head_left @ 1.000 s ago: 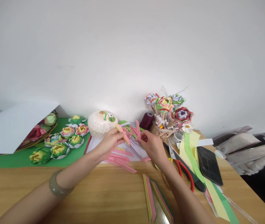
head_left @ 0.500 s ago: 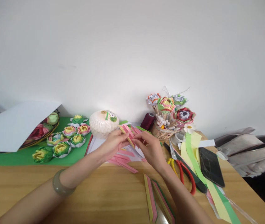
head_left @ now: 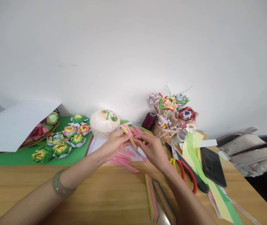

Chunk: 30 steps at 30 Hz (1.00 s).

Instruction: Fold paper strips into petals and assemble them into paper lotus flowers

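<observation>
Currently, L hand [head_left: 117, 143]: thumb + fingers pinching my folded ylw/pink strip [head_left: 129, 136].
R hand [head_left: 151, 148]: fingertips at right side of same strip, nr. its lower end; can't tell if they grip it or only touch.
Ylw/pink strip: up betw. my hands, slanted, above the pink strips.
Pink strips [head_left: 124, 163]: loose pile, partly on wht paper [head_left: 95, 145], partly on wood worktop [head_left: 95, 197].
Layered strips [head_left: 150, 200]: two sets side by side on worktop, nr. my R forearm; pink, ylw, grn edges.
Paper flowers [head_left: 61, 150]: L side, grouped on grn sheet [head_left: 78, 158].
Wht netted ball [head_left: 104, 124]: behind L hand.
Spool [head_left: 149, 121]: dk. red, tilted, beside flower basket [head_left: 163, 133].
Scissors [head_left: 191, 178]: R of my R hand, red handles.
Phone [head_left: 213, 167]: dk., far R, beside long ylw + grn strips [head_left: 195, 157].
Bangle [head_left: 61, 184]: grn-gray, L forearm.
</observation>
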Tool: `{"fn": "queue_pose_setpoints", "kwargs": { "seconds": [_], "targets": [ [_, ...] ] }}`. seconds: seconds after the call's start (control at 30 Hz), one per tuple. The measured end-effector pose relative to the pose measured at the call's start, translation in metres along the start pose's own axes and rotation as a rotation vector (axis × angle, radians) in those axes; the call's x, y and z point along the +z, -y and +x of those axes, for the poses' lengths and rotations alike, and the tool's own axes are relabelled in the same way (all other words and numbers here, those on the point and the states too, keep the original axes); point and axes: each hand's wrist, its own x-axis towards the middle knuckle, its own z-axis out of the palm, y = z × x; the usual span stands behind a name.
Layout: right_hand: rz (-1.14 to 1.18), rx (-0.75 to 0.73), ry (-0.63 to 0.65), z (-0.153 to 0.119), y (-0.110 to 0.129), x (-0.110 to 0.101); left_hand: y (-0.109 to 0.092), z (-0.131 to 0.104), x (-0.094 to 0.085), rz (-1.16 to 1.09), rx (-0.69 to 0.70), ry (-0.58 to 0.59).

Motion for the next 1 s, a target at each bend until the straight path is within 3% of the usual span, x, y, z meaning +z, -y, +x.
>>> {"fn": "queue_pose_setpoints", "kwargs": {
  "seconds": [0.43, 0.7, 0.87, 1.0],
  "targets": [
    [-0.033, -0.023, 0.153, 0.000, 0.000, 0.000, 0.005, -0.001, -0.001, 0.211, 0.036, 0.011],
    [-0.062, -0.003, 0.137, 0.000, 0.000, -0.003, 0.005, -0.002, 0.002, 0.178, 0.022, -0.043],
    [-0.104, 0.016, 0.120, 0.001, 0.003, -0.005, 0.003, -0.005, 0.004, 0.228, -0.066, -0.047],
    [-0.169, 0.067, 0.136, 0.004, 0.000, -0.018, 0.000, -0.004, 0.005, 0.183, 0.015, -0.118]
  ]
}}
